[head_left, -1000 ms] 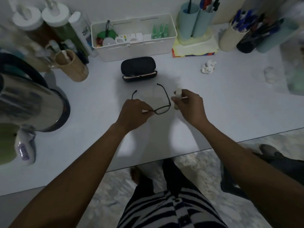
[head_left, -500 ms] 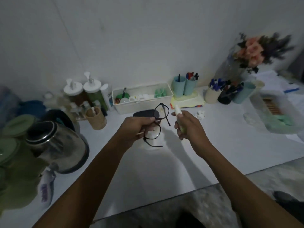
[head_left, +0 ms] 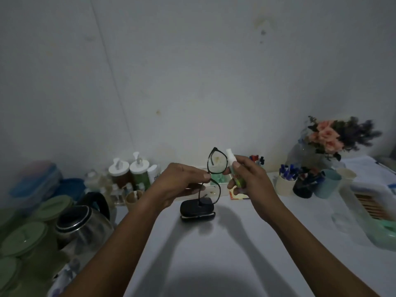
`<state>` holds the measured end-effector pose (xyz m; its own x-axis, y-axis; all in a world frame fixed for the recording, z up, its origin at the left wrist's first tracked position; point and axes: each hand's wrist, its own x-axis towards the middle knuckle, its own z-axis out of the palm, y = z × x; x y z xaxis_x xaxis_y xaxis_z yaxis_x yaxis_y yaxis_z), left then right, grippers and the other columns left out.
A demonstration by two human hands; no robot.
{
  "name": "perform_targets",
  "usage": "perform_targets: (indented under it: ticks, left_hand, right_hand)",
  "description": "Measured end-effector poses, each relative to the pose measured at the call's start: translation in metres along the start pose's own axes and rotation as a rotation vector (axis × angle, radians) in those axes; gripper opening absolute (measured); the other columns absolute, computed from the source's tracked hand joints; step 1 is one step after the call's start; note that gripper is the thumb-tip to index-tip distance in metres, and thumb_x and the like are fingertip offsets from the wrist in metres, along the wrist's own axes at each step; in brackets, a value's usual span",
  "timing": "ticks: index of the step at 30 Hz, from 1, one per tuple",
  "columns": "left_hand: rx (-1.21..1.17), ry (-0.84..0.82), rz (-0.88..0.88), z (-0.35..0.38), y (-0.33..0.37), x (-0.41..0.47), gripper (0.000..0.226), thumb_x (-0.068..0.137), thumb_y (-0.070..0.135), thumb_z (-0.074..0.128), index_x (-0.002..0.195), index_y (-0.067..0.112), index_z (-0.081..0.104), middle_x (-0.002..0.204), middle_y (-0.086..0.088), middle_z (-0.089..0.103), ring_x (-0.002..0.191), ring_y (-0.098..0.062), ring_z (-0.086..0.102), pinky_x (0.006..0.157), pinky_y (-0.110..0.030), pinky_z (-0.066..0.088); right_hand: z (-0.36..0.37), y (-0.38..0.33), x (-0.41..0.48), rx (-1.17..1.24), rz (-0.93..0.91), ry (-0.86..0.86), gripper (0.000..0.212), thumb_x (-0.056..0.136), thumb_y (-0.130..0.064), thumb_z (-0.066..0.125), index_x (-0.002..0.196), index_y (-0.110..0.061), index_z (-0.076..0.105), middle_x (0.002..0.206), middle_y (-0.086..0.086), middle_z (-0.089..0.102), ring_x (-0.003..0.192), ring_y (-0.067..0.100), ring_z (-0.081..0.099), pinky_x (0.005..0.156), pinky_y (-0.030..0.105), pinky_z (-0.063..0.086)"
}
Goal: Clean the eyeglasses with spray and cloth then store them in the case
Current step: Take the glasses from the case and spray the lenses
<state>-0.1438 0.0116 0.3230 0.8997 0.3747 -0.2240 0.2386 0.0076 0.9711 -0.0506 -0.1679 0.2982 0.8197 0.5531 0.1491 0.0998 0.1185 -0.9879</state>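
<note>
Eyeglasses (head_left: 217,163): spraying stage, being held up above the case (head_left: 197,211)
Left hand (head_left: 180,185) is pinching the frame at the bridge, long axis standing near vertical, lenses showing broadside to the camera; right hand (head_left: 250,181) is gripping the spray bottle (head_left: 231,161) just beside the upper lens; wiping and casing apparently remaining, no cloth being in hand

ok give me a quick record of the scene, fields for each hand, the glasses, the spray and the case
eyeglasses: held up above the table, turned on end, one lens above the other
spray bottle: roughly upright, white top beside the upper lens
left hand: pinches the eyeglasses between the lenses
right hand: grips the spray bottle
case: black, looks shut, lies on the table below the hands
cloth: none in either hand
</note>
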Motion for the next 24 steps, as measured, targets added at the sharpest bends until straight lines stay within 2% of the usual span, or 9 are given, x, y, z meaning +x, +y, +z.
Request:
perform_targets:
  ticks: [3, 7, 12, 16, 18, 21, 23, 24]
  left_hand:
    - [0.089, 0.033, 0.069, 0.005, 0.007, -0.001, 0.014, 0.077, 0.011, 0.081, 0.091, 0.007, 0.081, 0.079, -0.004, 0.078, 0.064, -0.008, 0.067, 0.064, -0.017, 0.054]
    - [0.084, 0.116, 0.145, 0.01, 0.012, -0.001, 0.014, 0.077, 0.006, 0.081, 0.091, 0.002, 0.079, 0.077, -0.012, 0.075, 0.062, -0.011, 0.064, 0.064, -0.017, 0.055]
    - [0.083, 0.186, 0.186, 0.015, 0.019, -0.003, 0.013, 0.079, 0.006, 0.08, 0.091, 0.003, 0.079, 0.077, -0.014, 0.074, 0.057, -0.007, 0.063, 0.058, -0.014, 0.052]
    - [0.103, 0.174, 0.199, 0.016, 0.026, -0.007, 0.014, 0.078, 0.006, 0.081, 0.091, 0.006, 0.079, 0.079, -0.013, 0.078, 0.064, -0.012, 0.067, 0.061, -0.017, 0.056]
    - [0.134, 0.163, 0.2, 0.018, 0.03, -0.01, 0.014, 0.078, 0.006, 0.081, 0.092, 0.006, 0.079, 0.07, -0.007, 0.076, 0.059, -0.008, 0.066, 0.053, -0.015, 0.051]
    - [0.148, 0.16, 0.204, 0.019, 0.037, -0.015, 0.014, 0.079, 0.003, 0.079, 0.092, 0.004, 0.079, 0.059, -0.001, 0.072, 0.046, 0.0, 0.061, 0.042, -0.009, 0.04]
    - [0.161, 0.159, 0.204, 0.019, 0.04, -0.016, 0.013, 0.079, 0.004, 0.079, 0.092, 0.003, 0.079, 0.056, 0.0, 0.07, 0.044, 0.0, 0.058, 0.04, -0.009, 0.039]
    - [0.171, 0.16, 0.206, 0.018, 0.04, -0.016, 0.013, 0.079, 0.004, 0.079, 0.091, 0.003, 0.079, 0.056, 0.0, 0.07, 0.044, -0.001, 0.058, 0.041, -0.009, 0.039]
  right_hand:
    - [-0.004, -0.004, 0.005, -0.06, -0.024, -0.024, 0.019, 0.104, -0.02, 0.05, 0.116, -0.019, 0.065, 0.09, -0.001, 0.072, 0.066, 0.016, 0.062, 0.054, 0.024, 0.049]
    - [-0.007, -0.009, 0.014, -0.076, -0.048, -0.013, 0.021, 0.104, -0.02, 0.05, 0.122, -0.018, 0.062, 0.093, 0.01, 0.07, 0.062, 0.017, 0.062, 0.052, 0.027, 0.049]
    - [-0.01, -0.017, 0.01, -0.015, -0.093, -0.06, 0.033, 0.106, -0.02, 0.043, 0.132, -0.037, 0.057, 0.082, 0.011, 0.06, 0.049, 0.018, 0.051, 0.046, 0.024, 0.044]
    - [-0.009, -0.024, 0.007, -0.014, -0.152, -0.105, 0.035, 0.107, -0.024, 0.042, 0.136, -0.039, 0.053, 0.078, 0.016, 0.056, 0.047, 0.01, 0.045, 0.043, 0.021, 0.038]
    - [-0.01, -0.026, 0.005, -0.015, -0.19, -0.13, 0.034, 0.105, -0.027, 0.047, 0.137, -0.04, 0.051, 0.081, 0.018, 0.06, 0.046, 0.012, 0.044, 0.044, 0.024, 0.038]
    - [-0.011, -0.026, 0.002, 0.041, -0.197, -0.128, 0.033, 0.103, -0.028, 0.051, 0.134, -0.039, 0.053, 0.085, 0.011, 0.062, 0.046, 0.018, 0.053, 0.05, 0.03, 0.045]
    - [-0.012, -0.026, 0.002, 0.077, -0.186, -0.097, 0.032, 0.104, -0.026, 0.048, 0.135, -0.035, 0.054, 0.084, 0.01, 0.066, 0.055, 0.02, 0.063, 0.057, 0.037, 0.056]
    - [-0.012, -0.025, 0.003, 0.037, -0.193, -0.075, 0.033, 0.106, -0.026, 0.044, 0.136, -0.034, 0.052, 0.084, 0.01, 0.069, 0.059, 0.018, 0.064, 0.059, 0.036, 0.058]
